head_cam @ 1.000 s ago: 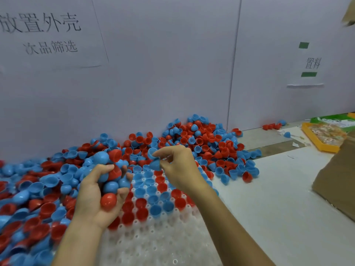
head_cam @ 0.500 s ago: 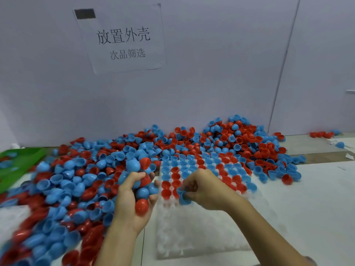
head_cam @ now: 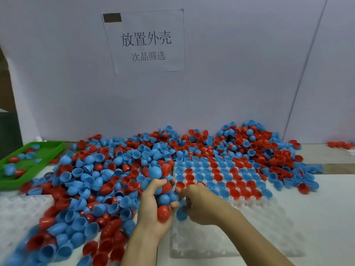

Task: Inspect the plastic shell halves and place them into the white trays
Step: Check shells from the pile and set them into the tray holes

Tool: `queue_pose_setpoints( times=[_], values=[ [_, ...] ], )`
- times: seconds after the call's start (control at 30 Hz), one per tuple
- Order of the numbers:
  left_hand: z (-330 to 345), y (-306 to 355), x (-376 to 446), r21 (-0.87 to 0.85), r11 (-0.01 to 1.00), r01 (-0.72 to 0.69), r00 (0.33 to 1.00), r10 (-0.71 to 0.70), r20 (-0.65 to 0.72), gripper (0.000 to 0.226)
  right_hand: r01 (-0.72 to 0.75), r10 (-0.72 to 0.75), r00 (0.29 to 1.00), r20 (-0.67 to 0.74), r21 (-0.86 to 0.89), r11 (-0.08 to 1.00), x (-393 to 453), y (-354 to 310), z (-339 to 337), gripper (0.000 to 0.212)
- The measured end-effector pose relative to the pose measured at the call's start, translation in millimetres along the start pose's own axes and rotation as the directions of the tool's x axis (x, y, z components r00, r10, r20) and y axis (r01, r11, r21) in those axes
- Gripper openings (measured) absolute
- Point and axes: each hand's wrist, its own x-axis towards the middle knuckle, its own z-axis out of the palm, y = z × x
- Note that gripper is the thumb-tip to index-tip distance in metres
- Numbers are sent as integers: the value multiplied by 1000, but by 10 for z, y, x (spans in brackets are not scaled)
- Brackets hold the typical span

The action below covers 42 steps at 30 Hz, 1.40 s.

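Note:
A big heap of red and blue plastic shell halves (head_cam: 119, 175) covers the table against the wall. My left hand (head_cam: 153, 210) cups a handful of several shells, red and blue, at the white tray's left edge. My right hand (head_cam: 199, 204) is beside it, fingers curled round a blue shell (head_cam: 181, 215) over the tray. The white tray (head_cam: 249, 237) has its far rows filled with red and blue shells; its near rows are bare.
A green tray (head_cam: 44, 150) with a few shells lies at the far left. A second white tray (head_cam: 17, 214) sits at the near left, partly buried. More red shells (head_cam: 340, 144) lie far right. A paper sign hangs on the wall.
The view has swung left and come closer. My right hand moved from the tray's filled rows toward my left hand, still holding a blue shell. My left hand keeps its handful.

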Motion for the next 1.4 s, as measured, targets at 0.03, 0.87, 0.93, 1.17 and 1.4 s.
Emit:
queue_pose_setpoints(
  times=[0.03,0.87,0.93,1.17,1.4],
  values=[
    [7,-20,14,3,1000,1,1000,-1,12,21,17,-14,999,-52,48,999,-27,21,-61,23],
    [34,-159,134,82,996,-22,999,18,49,17,30,113,927,-358,369,929,-256,313,-397,14],
    [-3,-157,137,65,997,-31,999,29,40,15,12,68,968,-242,317,948,-269,291,-359,14],
    [-96,-164,145,32,999,-35,998,34,46,15,-68,65,997,-37,-77,995,-175,136,45,12],
    [-113,-176,144,88,995,-57,996,50,72,13,42,-24,978,-207,85,996,-194,158,-147,13]
  ],
)
